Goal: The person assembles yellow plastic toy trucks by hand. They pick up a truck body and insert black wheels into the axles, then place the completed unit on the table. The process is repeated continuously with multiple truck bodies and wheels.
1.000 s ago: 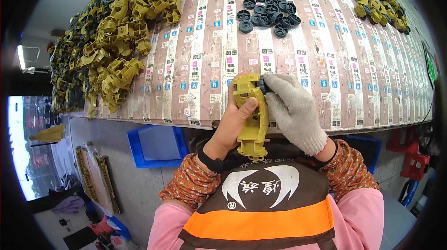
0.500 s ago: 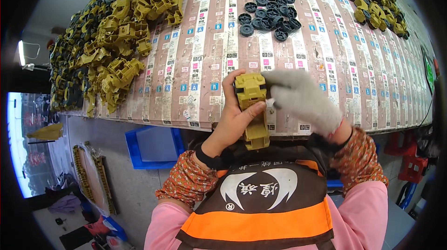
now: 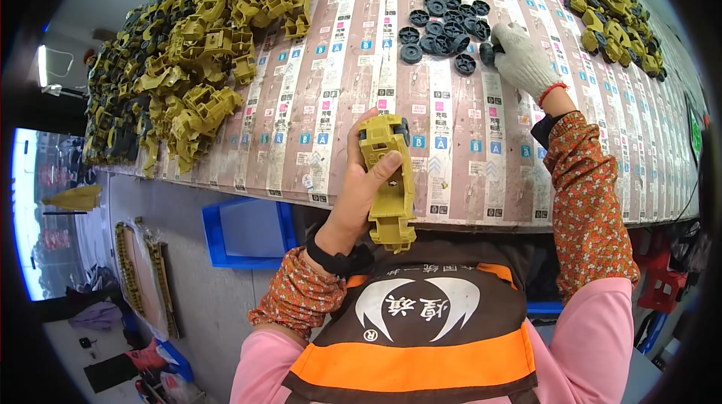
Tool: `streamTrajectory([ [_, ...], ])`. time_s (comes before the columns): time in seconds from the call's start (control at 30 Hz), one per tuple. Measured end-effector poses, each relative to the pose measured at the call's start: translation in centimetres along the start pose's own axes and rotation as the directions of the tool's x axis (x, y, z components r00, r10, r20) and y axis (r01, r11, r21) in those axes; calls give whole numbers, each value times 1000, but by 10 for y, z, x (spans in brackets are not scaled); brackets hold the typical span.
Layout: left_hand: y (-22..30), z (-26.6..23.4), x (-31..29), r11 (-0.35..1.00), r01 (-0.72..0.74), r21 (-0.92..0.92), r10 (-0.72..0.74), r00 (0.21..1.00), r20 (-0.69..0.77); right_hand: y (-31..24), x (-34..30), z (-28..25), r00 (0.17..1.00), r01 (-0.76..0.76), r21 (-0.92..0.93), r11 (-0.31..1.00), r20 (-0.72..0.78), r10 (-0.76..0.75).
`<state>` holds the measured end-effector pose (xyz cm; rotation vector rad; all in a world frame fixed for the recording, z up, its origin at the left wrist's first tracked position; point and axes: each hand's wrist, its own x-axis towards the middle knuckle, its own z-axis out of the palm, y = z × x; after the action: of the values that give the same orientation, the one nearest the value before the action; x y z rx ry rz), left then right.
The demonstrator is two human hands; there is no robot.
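My bare left hand [image 3: 353, 197] is closed around a mustard-yellow plastic toy vehicle body [image 3: 392, 197], its thumb pressed on the upward face. The body hangs over the near edge of the table, and a dark wheel shows at its far end. Farther out, at the right side of a loose group of black toy wheels [image 3: 449, 27], my right hand [image 3: 524, 62] wears a pale knitted glove. Its fingers are closed on a black toy wheel [image 3: 488, 54]; part of that wheel is hidden by the glove.
On the left of the patterned tabletop [image 3: 301, 103] lies a big heap of yellow toy bodies [image 3: 199, 51], many with black wheels. Another heap of toy vehicles [image 3: 611, 17] sits at the far right. A blue bin [image 3: 213, 235] stands below the table edge.
My right hand has moved from the toy body out to the wheels and closed on one. My left hand has shifted slightly left and nearer with the toy body.
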<state>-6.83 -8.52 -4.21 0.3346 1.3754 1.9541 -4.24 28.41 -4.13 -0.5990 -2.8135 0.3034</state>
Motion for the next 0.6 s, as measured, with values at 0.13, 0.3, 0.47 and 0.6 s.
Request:
streamTrajectory([
  [0.13,2,4,-1,994,17,-108,-22,999,-44,-19,-21,-22,982,-171,166,971,105,155],
  [0.3,3,4,1,969,28,-246,-42,998,-52,-39,-61,-41,984,-162,394,905,136,117],
  [0.47,1,6,3,963,-15,-270,-12,995,-99,-122,-130,-50,930,-281,722,632,366,-4],
  [0.6,1,14,6,972,-89,-219,58,988,-145,-157,-165,-47,938,-233,755,613,342,-64],
])
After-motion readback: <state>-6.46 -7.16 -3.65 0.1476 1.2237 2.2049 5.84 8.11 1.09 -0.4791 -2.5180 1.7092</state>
